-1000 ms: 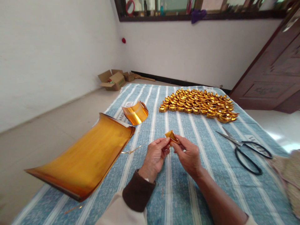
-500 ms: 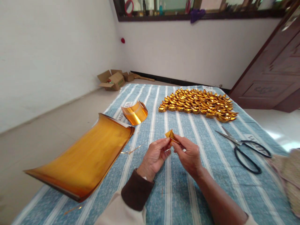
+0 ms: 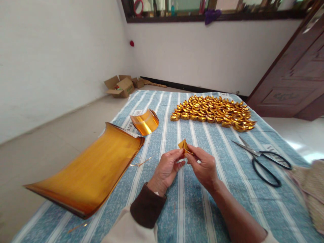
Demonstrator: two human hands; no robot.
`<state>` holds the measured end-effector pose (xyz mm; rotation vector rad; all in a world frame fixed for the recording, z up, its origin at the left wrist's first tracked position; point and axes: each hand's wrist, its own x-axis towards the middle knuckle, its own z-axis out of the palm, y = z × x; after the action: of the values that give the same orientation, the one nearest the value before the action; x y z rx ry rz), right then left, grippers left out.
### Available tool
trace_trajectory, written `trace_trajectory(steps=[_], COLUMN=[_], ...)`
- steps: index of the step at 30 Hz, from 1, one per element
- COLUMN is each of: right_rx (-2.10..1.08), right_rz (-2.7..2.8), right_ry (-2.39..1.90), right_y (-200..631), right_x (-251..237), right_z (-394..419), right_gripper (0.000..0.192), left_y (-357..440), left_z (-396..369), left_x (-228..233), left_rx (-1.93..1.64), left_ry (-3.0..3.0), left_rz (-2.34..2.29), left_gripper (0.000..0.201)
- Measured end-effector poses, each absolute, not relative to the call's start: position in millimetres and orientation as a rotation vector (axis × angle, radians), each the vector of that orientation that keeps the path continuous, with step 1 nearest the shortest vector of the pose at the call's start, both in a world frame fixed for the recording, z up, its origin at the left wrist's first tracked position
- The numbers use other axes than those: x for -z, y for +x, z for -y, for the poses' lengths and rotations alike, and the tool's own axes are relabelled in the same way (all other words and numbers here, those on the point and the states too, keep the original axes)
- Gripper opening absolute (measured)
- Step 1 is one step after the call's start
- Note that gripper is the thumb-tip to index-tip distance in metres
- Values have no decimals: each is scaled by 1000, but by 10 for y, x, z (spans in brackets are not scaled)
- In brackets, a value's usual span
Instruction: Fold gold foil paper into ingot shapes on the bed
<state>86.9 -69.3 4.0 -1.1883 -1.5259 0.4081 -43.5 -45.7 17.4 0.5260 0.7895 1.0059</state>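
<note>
A small folded piece of gold foil paper (image 3: 183,145) is held up over the middle of the striped cloth. My left hand (image 3: 167,168) pinches its left side between thumb and fingers. On the other side my right hand (image 3: 204,165) grips it the same way, the fingertips of both hands almost meeting. The fingers hide the paper's lower part. Beyond my hands lie rows of folded gold paper ingots (image 3: 212,113), packed close together. A large stack of gold foil sheets (image 3: 86,168) is at the left, with a smaller curved stack of gold strips (image 3: 146,122) behind it.
Black-handled scissors (image 3: 259,153) lie partly open at the right, near a beige cloth (image 3: 310,189). Thin foil scraps (image 3: 140,162) are on the blue striped tablecloth (image 3: 172,209). Cardboard boxes (image 3: 123,87) stand on the floor past the far left corner, and a brown door (image 3: 286,74) is at the right.
Both hands stay in nearly the same place, still pinching the folded paper. The paper's upper flap looks slightly wider spread. The whole view has shifted very slightly.
</note>
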Motion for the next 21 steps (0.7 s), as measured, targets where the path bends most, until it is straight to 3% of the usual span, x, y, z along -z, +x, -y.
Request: trace_trajectory(steps=[21], right_rx=[-371], right_rz=[1557], right_ry=[-1142], right_y=[879], right_x=[-68], right_z=[698], right_gripper=[22], left_y=[-406], left_z=[440], left_x=[-193], left_rx=[-1000], left_ry=[526], left_rz=[-636], left_gripper=[10])
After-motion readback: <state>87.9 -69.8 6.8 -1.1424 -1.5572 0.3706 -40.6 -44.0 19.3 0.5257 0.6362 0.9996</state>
